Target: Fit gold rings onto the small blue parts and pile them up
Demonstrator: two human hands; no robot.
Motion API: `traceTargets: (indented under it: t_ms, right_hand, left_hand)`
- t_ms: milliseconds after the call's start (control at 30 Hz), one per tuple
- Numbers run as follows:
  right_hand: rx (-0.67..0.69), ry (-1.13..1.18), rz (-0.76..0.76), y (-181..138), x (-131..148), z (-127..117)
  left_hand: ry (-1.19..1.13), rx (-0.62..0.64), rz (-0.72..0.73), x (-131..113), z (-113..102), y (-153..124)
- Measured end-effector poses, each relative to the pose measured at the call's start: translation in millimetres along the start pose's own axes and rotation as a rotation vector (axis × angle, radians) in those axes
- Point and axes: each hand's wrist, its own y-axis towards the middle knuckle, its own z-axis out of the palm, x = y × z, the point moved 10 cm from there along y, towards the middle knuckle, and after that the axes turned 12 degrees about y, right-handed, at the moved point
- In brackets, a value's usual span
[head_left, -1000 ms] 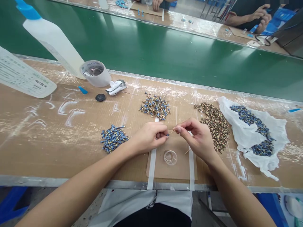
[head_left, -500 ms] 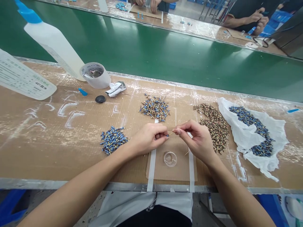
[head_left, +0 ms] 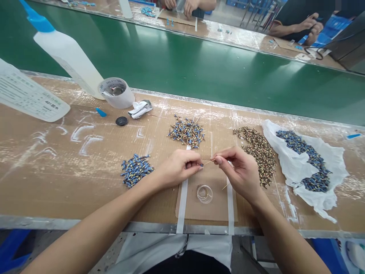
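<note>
One thin wire (head_left: 207, 162) pinched between left hand (head_left: 178, 167) and right hand (head_left: 236, 167).

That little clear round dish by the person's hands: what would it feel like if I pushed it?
The clear round dish looks thin-walled, so probably light and, if glass, easily chipped; I can't tell glass from plastic. Low and wide on the cardboard sheet, it would probably slide rather than tip. Its smooth sides may feel slippery.

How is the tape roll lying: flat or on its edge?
Flat: the tape roll has its open core facing up, an item inside.
</note>
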Motion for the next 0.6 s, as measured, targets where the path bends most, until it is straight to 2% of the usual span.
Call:
traceTargets:
  t_ms: [100,200,367,600]
  right_hand:
    - [0.030,0.169,0.036,-1,5,-5]
    - [0.227,0.258,0.020,-1,17,6]
    - [0.521,0.181,0.008,-7,24,30]
    - [0.691,0.113,0.088,-17,17,48]
  left_hand:
    - [-0.042,0.002,-0.036,5,-1,-1]
    - [-0.058,-0.001,-0.041,7,-3,-1]
    - [-0.057,0.003,-0.057,8,-4,0]
    - [-0.045,0.015,-0.067,8,-5,0]
